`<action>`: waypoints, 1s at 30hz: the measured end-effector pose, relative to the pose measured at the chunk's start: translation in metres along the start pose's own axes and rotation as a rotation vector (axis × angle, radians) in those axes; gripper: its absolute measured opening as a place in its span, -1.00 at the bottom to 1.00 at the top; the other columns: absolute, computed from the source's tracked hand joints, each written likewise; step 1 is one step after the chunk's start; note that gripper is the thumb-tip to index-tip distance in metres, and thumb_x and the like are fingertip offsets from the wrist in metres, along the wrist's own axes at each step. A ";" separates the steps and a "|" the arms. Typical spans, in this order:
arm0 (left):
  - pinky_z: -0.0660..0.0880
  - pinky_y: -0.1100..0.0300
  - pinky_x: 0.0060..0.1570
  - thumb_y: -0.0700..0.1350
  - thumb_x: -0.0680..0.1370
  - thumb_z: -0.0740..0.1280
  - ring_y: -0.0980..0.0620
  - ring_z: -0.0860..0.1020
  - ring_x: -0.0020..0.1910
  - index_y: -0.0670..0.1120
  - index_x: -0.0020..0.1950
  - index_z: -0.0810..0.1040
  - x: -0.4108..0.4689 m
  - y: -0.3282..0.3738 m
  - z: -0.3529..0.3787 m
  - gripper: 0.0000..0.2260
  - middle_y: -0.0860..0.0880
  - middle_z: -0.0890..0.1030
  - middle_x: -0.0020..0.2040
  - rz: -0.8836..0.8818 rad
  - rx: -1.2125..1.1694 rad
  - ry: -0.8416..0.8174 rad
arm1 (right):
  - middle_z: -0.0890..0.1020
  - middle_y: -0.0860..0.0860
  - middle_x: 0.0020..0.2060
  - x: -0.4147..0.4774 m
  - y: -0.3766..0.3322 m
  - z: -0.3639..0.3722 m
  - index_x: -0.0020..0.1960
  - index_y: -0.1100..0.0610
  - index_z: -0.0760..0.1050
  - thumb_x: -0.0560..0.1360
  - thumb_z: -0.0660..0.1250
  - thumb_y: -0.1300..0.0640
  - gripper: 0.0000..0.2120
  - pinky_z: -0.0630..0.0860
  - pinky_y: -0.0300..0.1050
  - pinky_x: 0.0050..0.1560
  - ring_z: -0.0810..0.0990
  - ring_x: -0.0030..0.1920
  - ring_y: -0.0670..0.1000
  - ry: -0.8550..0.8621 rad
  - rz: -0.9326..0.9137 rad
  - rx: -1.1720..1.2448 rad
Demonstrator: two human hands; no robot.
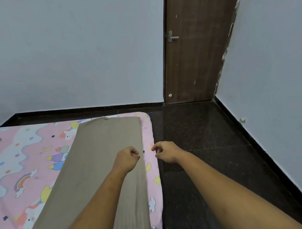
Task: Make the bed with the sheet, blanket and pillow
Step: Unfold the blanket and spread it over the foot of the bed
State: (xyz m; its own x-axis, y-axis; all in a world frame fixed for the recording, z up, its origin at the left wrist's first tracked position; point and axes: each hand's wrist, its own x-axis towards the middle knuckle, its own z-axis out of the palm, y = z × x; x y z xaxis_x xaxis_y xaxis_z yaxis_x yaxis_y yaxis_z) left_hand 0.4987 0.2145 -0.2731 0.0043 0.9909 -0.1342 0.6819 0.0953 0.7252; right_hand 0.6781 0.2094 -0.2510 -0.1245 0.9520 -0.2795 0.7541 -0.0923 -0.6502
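A pink cartoon-print sheet (23, 162) covers the mattress at the left. A folded taupe blanket (99, 164) lies lengthwise on it along the bed's right side. My left hand (127, 157) is curled into a fist just above the blanket's right edge; I cannot tell whether it pinches the cloth. My right hand (165, 152) hovers over the sheet's right border and the floor, its fingers loosely curled with nothing in them. No pillow is in view.
Dark speckled floor (204, 146) runs along the bed's right side to a brown wooden door (195, 46) with a metal handle in the corner. Pale walls with a black skirting stand behind the bed and at the right.
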 end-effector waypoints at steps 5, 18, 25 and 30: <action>0.41 0.22 -0.16 -0.21 0.51 0.34 0.01 0.52 -0.15 -0.09 -0.08 0.54 0.080 0.010 0.021 -0.96 -0.03 0.55 -0.18 -0.122 -0.097 0.064 | 0.54 0.00 -0.04 0.075 0.012 -0.032 0.26 0.08 0.49 0.54 0.28 0.22 -0.70 0.54 -0.12 0.04 0.57 -0.05 0.00 -0.082 -0.046 -0.064; 0.42 0.21 -0.05 -0.21 0.51 0.33 -0.05 0.54 -0.02 -0.11 -0.01 0.55 0.262 0.087 0.080 -0.92 -0.08 0.58 -0.06 -0.240 -0.168 0.122 | 0.53 -0.01 -0.05 0.270 0.063 -0.142 0.25 0.05 0.49 0.53 0.29 0.18 -0.70 0.47 -0.17 -0.03 0.52 -0.04 -0.02 -0.176 -0.136 -0.183; 0.38 0.24 -0.09 -0.20 0.48 0.36 -0.04 0.54 -0.05 0.00 -0.20 0.49 0.359 0.124 0.128 -0.88 0.01 0.57 -0.20 -0.418 -0.262 0.264 | 0.55 -0.02 -0.07 0.392 0.097 -0.216 0.24 0.04 0.51 0.51 0.29 0.17 -0.70 0.45 -0.19 0.06 0.54 0.00 -0.02 -0.330 -0.260 -0.297; 0.32 0.27 -0.27 -0.21 0.47 0.34 0.05 0.49 -0.18 0.03 -0.23 0.49 0.404 0.147 0.146 -0.84 0.09 0.53 -0.26 -0.541 -0.361 0.347 | 0.57 0.05 0.02 0.472 0.098 -0.249 0.18 0.02 0.54 0.51 0.27 0.19 -0.73 0.47 -0.16 0.10 0.56 0.02 0.00 -0.385 -0.306 -0.302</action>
State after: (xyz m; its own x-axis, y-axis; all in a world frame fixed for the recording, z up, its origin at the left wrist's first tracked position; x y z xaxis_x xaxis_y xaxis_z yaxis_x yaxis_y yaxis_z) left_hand 0.7075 0.6150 -0.3197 -0.5369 0.7639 -0.3581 0.2395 0.5450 0.8035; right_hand 0.8535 0.7227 -0.2706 -0.5487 0.7424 -0.3843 0.7905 0.3112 -0.5275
